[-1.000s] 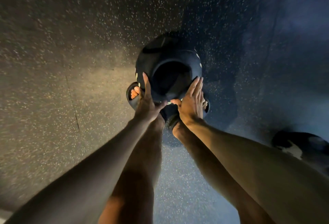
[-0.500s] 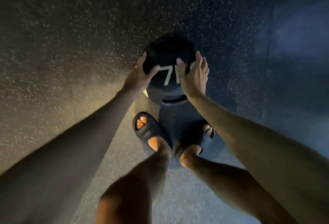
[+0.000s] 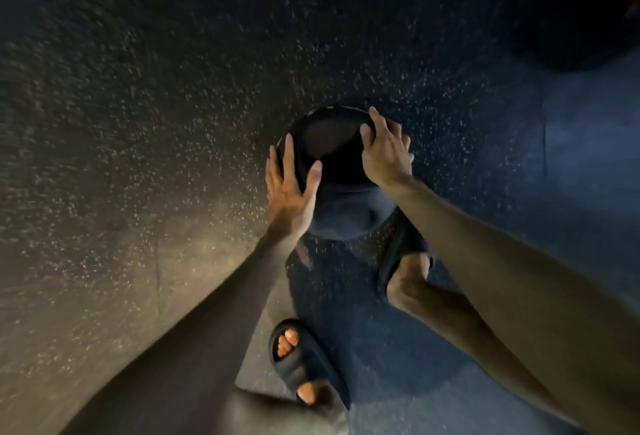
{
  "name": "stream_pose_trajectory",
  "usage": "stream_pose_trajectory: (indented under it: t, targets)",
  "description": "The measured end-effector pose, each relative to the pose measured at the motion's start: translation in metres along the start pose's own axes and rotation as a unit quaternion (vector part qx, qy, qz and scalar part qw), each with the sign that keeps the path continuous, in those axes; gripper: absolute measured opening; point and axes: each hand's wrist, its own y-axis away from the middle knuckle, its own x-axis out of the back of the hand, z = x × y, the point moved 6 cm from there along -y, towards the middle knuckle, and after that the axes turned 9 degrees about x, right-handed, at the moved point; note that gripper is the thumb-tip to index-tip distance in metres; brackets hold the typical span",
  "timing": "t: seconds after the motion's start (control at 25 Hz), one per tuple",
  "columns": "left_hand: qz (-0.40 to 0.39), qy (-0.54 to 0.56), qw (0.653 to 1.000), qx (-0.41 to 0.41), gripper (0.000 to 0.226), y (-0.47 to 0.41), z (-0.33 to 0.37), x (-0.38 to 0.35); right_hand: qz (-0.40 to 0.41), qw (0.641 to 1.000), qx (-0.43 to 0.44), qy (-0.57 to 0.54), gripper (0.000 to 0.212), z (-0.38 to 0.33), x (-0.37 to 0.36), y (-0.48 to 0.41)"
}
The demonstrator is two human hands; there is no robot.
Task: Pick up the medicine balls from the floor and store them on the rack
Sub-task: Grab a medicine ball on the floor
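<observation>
With the left hand (image 3: 291,189) pressing flat-fingered on its left side and the right hand (image 3: 386,154) curled over its upper right, the dark round matte medicine ball (image 3: 337,171) at frame centre may slip, if side pressure slackens, onto the dark slide sandal (image 3: 405,247) beneath.

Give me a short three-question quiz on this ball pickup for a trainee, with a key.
1. True or false: only the left hand touches the medicine ball.
2. What is on the person's feet? A) laced trainers B) open-toed sandals C) nothing
3. Which hand's fingers lie straight along the ball's side?
Key: 1 false, the right hand curls over it too; 2 B; 3 the left.
</observation>
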Motion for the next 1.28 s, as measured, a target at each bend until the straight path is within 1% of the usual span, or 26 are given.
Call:
stream_pose_trajectory:
  t: [0.12,0.2,0.28,0.36,0.4,0.44,0.52,0.6,0.64,0.72,0.76,0.84,0.88,0.92,0.96,1.04,1.12,1.16,1.24,1.28]
  targets:
    - [0.052,-0.017,0.998,0.030,0.070,-0.028,0.042,-0.002,-0.010,0.999,-0.037,-0.037,0.050,0.001,0.022,-0.051]
    - [0.072,-0.024,0.995,0.066,0.062,-0.062,0.073,0.001,0.003,0.996,-0.036,-0.081,0.047,-0.009,0.040,-0.084]
    - [0.065,-0.023,0.991,0.115,0.060,-0.115,0.094,0.009,0.014,0.996,0.008,-0.082,0.049,-0.023,0.050,-0.097]
    - [0.044,-0.006,0.988,0.147,0.063,-0.162,0.106,0.020,0.014,0.997,0.069,-0.039,0.057,-0.035,0.045,-0.090]
    - [0.038,0.002,0.987,0.154,0.063,-0.179,0.111,0.023,0.030,0.995,0.093,-0.015,0.061,-0.036,0.043,-0.090]
    - [0.036,0.008,0.988,0.150,0.061,-0.191,0.116,0.024,0.051,0.993,0.109,0.004,0.063,-0.040,0.045,-0.094]
    - [0.043,0.028,0.994,0.101,0.054,-0.198,0.124,0.031,0.064,0.992,0.109,0.010,0.062,-0.049,0.052,-0.116]
    - [0.074,0.067,0.995,0.023,0.050,-0.185,0.125,0.036,0.035,0.994,0.101,0.017,0.061,-0.058,0.060,-0.138]
    - [0.095,0.083,0.992,-0.002,0.050,-0.171,0.122,0.035,0.013,0.995,0.096,0.008,0.061,-0.061,0.064,-0.151]
    - [0.133,0.089,0.987,0.003,0.059,-0.143,0.114,0.025,-0.017,0.998,0.065,-0.022,0.061,-0.066,0.071,-0.178]
    - [0.135,0.085,0.987,0.019,0.067,-0.130,0.116,0.017,-0.022,0.998,0.041,-0.038,0.061,-0.070,0.077,-0.192]
    - [0.105,0.073,0.991,0.043,0.088,-0.109,0.122,0.003,-0.034,0.997,-0.020,-0.069,0.061,-0.078,0.084,-0.209]
    - [0.096,0.056,0.993,0.040,0.097,-0.108,0.128,0.001,-0.034,0.995,-0.057,-0.080,0.060,-0.080,0.087,-0.215]
    - [0.096,0.039,0.994,0.038,0.101,-0.115,0.133,0.005,-0.035,0.991,-0.093,-0.088,0.059,-0.081,0.089,-0.219]
    - [0.094,0.029,0.994,0.036,0.101,-0.127,0.139,0.013,-0.031,0.987,-0.122,-0.101,0.058,-0.082,0.089,-0.226]
    - [0.087,0.017,0.995,0.036,0.089,-0.161,0.153,0.035,-0.020,0.977,-0.150,-0.153,0.056,-0.085,0.090,-0.242]
    - [0.084,0.001,0.995,0.051,0.078,-0.206,0.169,0.057,-0.006,0.971,-0.131,-0.201,0.056,-0.095,0.092,-0.261]
    - [0.085,0.009,0.994,0.063,0.077,-0.231,0.178,0.069,-0.001,0.972,-0.105,-0.208,0.055,-0.104,0.095,-0.270]
    - [0.079,0.060,0.991,0.087,0.080,-0.278,0.197,0.092,0.010,0.978,-0.044,-0.204,0.054,-0.119,0.098,-0.283]
    - [0.073,0.077,0.989,0.099,0.077,-0.298,0.207,0.102,0.018,0.979,-0.014,-0.201,0.056,-0.125,0.098,-0.288]
